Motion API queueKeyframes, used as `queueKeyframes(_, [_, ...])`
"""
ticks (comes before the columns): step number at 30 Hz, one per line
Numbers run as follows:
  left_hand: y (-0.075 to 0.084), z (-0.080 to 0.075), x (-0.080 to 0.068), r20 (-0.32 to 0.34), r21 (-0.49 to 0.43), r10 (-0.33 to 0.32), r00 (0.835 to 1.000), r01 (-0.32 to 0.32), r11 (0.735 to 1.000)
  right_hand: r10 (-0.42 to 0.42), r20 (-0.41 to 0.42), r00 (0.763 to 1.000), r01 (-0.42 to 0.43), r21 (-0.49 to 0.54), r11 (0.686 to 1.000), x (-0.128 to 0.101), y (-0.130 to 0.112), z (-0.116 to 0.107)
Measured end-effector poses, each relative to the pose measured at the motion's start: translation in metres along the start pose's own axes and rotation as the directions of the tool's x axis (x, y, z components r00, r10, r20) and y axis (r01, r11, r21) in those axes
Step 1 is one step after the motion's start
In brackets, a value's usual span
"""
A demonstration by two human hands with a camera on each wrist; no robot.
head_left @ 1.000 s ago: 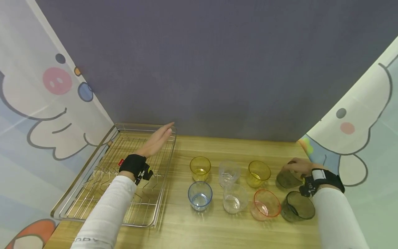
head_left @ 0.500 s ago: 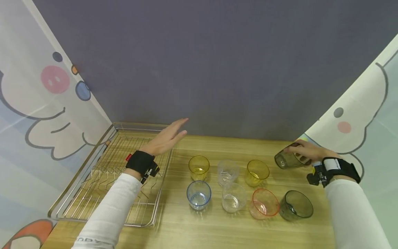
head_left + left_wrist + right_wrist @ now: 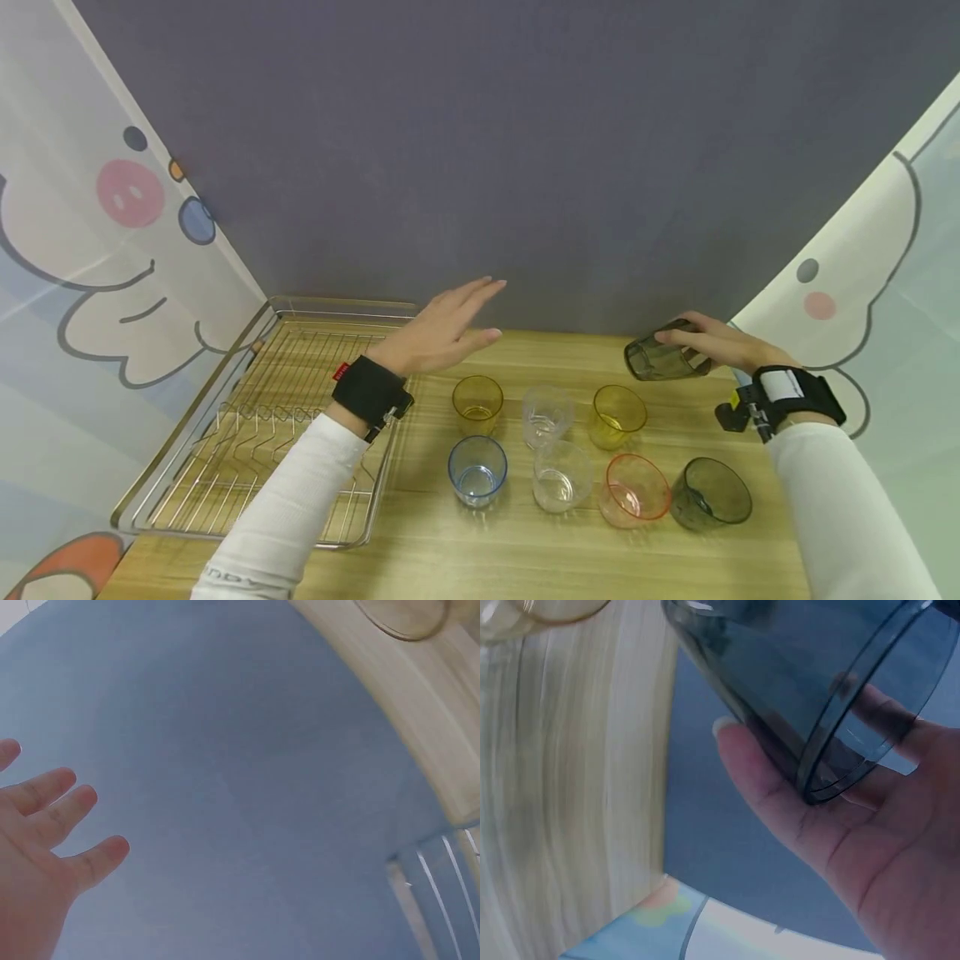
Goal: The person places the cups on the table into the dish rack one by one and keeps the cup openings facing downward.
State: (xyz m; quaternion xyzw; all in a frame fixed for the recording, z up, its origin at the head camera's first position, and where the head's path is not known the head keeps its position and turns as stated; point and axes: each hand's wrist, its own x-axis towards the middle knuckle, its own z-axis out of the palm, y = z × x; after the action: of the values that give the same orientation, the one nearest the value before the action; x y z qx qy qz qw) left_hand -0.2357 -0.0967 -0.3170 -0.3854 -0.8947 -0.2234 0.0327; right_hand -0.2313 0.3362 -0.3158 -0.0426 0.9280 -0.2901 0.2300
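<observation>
My right hand [image 3: 708,340] grips a dark grey glass cup [image 3: 660,357] at the back right. The cup is tilted on its side, its base pointing left. In the right wrist view the thumb lies along the cup's wall [image 3: 780,682], and the rim faces the palm. My left hand [image 3: 442,329] hovers, fingers spread and holding nothing, behind the back-left yellow cup [image 3: 477,402]. In the left wrist view the left hand [image 3: 45,840] touches nothing.
On the wooden table [image 3: 570,558] stand a blue-rimmed cup [image 3: 477,475], clear cups [image 3: 558,479], another yellow cup [image 3: 618,412], a red-rimmed cup [image 3: 633,492] and a second grey cup [image 3: 708,496]. A wire dish rack [image 3: 300,367] sits at the left, a grey wall [image 3: 510,167] behind.
My right hand has lifted the grey cup from the back of the right-hand pair, tilted it and carried it back and left. My left hand has moved right, away from above the rack.
</observation>
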Motion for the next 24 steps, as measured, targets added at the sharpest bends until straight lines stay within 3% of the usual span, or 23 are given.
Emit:
queueKeyframes(8, [0.02, 0.006, 0.014, -0.007, 0.052, 0.052, 0.999, -0.052, 0.997, -0.076, -0.029, 0.997, 0.077, 0.02, 0.997, 0.009, -0.023, 0.007])
queueKeyframes(18, [0.027, 0.03, 0.035, 0.076, 0.073, 0.041, 0.996, -0.047, 0.996, -0.192, -0.008, 0.981, 0.192, 0.092, 0.977, 0.022, -0.053, 0.013])
queueKeyframes(24, [0.032, 0.043, 0.045, 0.11, 0.093, 0.027, 0.994, -0.038, 0.995, -0.294, 0.018, 0.956, 0.288, 0.151, 0.946, 0.028, -0.067, 0.019])
